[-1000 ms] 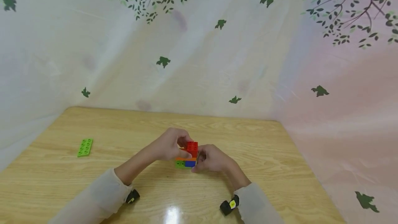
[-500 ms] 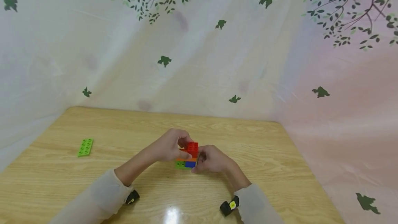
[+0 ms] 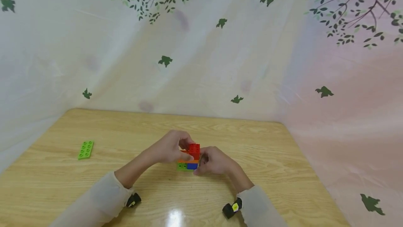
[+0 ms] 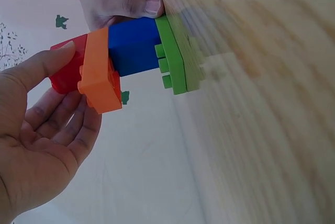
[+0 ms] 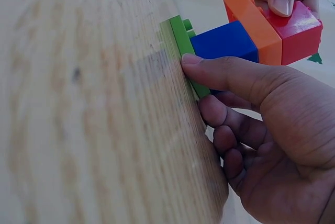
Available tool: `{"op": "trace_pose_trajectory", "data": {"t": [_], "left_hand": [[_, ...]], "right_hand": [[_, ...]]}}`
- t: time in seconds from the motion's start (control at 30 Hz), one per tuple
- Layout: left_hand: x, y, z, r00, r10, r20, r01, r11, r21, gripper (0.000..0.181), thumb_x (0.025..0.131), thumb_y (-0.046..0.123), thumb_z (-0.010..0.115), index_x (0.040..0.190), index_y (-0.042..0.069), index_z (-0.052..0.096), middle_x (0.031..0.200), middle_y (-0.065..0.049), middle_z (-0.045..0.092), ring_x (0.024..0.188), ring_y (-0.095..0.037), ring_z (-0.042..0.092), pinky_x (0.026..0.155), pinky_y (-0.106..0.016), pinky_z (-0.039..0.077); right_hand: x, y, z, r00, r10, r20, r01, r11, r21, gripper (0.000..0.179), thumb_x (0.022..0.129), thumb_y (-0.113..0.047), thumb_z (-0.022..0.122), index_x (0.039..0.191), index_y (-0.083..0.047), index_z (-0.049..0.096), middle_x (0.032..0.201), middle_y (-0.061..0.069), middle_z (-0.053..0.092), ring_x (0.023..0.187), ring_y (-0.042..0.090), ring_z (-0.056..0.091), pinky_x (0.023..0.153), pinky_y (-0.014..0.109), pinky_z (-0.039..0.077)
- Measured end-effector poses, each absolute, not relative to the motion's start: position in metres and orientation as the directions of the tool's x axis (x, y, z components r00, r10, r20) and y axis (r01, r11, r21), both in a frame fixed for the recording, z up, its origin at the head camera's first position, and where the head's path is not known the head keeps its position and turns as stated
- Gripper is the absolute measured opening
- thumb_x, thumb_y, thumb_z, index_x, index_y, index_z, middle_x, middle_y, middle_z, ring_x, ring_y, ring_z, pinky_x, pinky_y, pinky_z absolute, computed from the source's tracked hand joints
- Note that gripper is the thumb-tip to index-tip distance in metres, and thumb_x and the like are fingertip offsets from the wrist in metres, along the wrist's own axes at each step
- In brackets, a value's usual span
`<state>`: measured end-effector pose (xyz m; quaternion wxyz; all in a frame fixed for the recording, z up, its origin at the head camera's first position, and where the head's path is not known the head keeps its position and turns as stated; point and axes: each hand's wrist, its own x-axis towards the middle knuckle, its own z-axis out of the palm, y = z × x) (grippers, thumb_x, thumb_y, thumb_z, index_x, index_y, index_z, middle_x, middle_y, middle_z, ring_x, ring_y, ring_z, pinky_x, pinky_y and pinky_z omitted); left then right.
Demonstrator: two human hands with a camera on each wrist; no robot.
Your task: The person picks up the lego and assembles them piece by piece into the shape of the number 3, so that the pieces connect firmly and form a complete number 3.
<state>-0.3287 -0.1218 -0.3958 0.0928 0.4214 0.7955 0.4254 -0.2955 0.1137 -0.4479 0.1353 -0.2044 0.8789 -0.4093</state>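
A small stack of toy building bricks stands on the wooden table between both hands. From the bottom it has a green plate (image 5: 183, 38) with studs bare at one end, a blue brick (image 4: 133, 46), an orange brick (image 4: 95, 69) overhanging the blue one, and a red brick (image 3: 194, 150) on top. My left hand (image 3: 173, 146) reaches over from the left and grips the red brick between thumb and fingers. Low on the other side, my right hand (image 3: 217, 160) pinches the green plate, thumb and index finger at its edges, the blue brick right above.
Another green plate (image 3: 85, 150), studs up, lies by itself at the left of the wooden table (image 3: 245, 139). Behind the table hangs a pale cloth (image 3: 201, 83) printed with leaves and birds. Black wrist cameras sit at both sleeves.
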Motion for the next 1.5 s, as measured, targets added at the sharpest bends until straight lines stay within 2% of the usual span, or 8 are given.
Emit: {"op": "trace_pose_trajectory", "data": {"t": [0.2, 0.47, 0.7, 0.8, 0.93, 1.17, 1.4, 1.5], "left_hand": [[-0.327, -0.121, -0.392, -0.635, 0.746, 0.201, 0.61, 0.324, 0.723, 0.026, 0.082, 0.012, 0.087, 0.104, 0.012, 0.071, 0.095, 0.009, 0.072, 0.089, -0.011, 0.069, 0.084, -0.036, 0.058], [-0.327, -0.121, -0.389, -0.623, 0.754, 0.208, 0.641, 0.341, 0.688, 0.029, 0.082, 0.014, 0.087, 0.106, 0.013, 0.07, 0.093, 0.01, 0.071, 0.089, -0.01, 0.067, 0.084, -0.037, 0.057], [-0.331, -0.126, -0.385, -0.606, 0.76, 0.235, 0.672, 0.331, 0.663, 0.035, 0.083, 0.021, 0.088, 0.111, 0.01, 0.07, 0.097, 0.005, 0.072, 0.092, -0.019, 0.069, 0.085, -0.043, 0.058], [-0.333, -0.13, -0.383, -0.609, 0.755, 0.242, 0.677, 0.337, 0.654, 0.039, 0.083, 0.025, 0.088, 0.114, 0.009, 0.07, 0.099, 0.003, 0.071, 0.093, -0.02, 0.069, 0.085, -0.04, 0.058], [-0.336, -0.138, -0.378, -0.629, 0.74, 0.24, 0.675, 0.367, 0.64, 0.04, 0.083, 0.028, 0.088, 0.116, 0.012, 0.07, 0.102, 0.006, 0.069, 0.094, -0.014, 0.067, 0.087, -0.036, 0.057], [-0.341, -0.154, -0.372, -0.658, 0.702, 0.274, 0.678, 0.393, 0.622, 0.04, 0.084, 0.031, 0.087, 0.116, 0.013, 0.071, 0.103, 0.007, 0.07, 0.095, -0.013, 0.066, 0.089, -0.038, 0.056], [-0.349, -0.174, -0.374, -0.686, 0.668, 0.287, 0.666, 0.418, 0.618, 0.035, 0.086, 0.026, 0.085, 0.114, 0.011, 0.071, 0.101, 0.005, 0.07, 0.095, -0.022, 0.068, 0.089, -0.043, 0.056], [-0.352, -0.186, -0.376, -0.696, 0.66, 0.285, 0.665, 0.442, 0.602, 0.033, 0.087, 0.025, 0.084, 0.113, 0.01, 0.071, 0.099, 0.004, 0.069, 0.093, -0.021, 0.067, 0.088, -0.046, 0.057]], "right_hand": [[-0.296, 0.114, -0.446, -0.882, -0.465, -0.073, -0.247, 0.59, -0.769, 0.029, 0.081, -0.021, 0.089, 0.106, -0.024, 0.072, 0.071, -0.003, 0.061, 0.063, 0.009, 0.053, 0.058, 0.024, 0.045], [-0.298, 0.115, -0.446, -0.88, -0.47, -0.062, -0.261, 0.589, -0.765, 0.029, 0.081, -0.022, 0.089, 0.105, -0.02, 0.072, 0.069, -0.004, 0.06, 0.061, 0.009, 0.053, 0.056, 0.024, 0.045], [-0.297, 0.116, -0.446, -0.885, -0.46, -0.067, -0.248, 0.59, -0.769, 0.029, 0.081, -0.022, 0.089, 0.105, -0.021, 0.072, 0.072, -0.004, 0.062, 0.065, 0.01, 0.055, 0.058, 0.025, 0.046], [-0.298, 0.116, -0.447, -0.886, -0.459, -0.062, -0.251, 0.589, -0.768, 0.03, 0.081, -0.021, 0.089, 0.106, -0.02, 0.072, 0.074, -0.004, 0.063, 0.066, 0.011, 0.055, 0.06, 0.025, 0.046], [-0.299, 0.116, -0.448, -0.885, -0.461, -0.063, -0.255, 0.594, -0.763, 0.031, 0.081, -0.021, 0.089, 0.107, -0.019, 0.073, 0.077, -0.004, 0.065, 0.067, 0.011, 0.055, 0.061, 0.025, 0.047], [-0.297, 0.113, -0.447, -0.886, -0.459, -0.068, -0.243, 0.585, -0.774, 0.032, 0.081, -0.018, 0.089, 0.108, -0.019, 0.073, 0.076, -0.002, 0.065, 0.067, 0.012, 0.055, 0.061, 0.025, 0.046], [-0.295, 0.112, -0.448, -0.889, -0.451, -0.075, -0.228, 0.579, -0.783, 0.034, 0.08, -0.015, 0.089, 0.109, -0.019, 0.073, 0.076, -0.002, 0.064, 0.066, 0.011, 0.054, 0.06, 0.024, 0.045], [-0.295, 0.112, -0.448, -0.892, -0.446, -0.077, -0.224, 0.582, -0.782, 0.034, 0.079, -0.015, 0.09, 0.108, -0.018, 0.072, 0.076, -0.002, 0.063, 0.067, 0.011, 0.054, 0.06, 0.024, 0.045]]}}
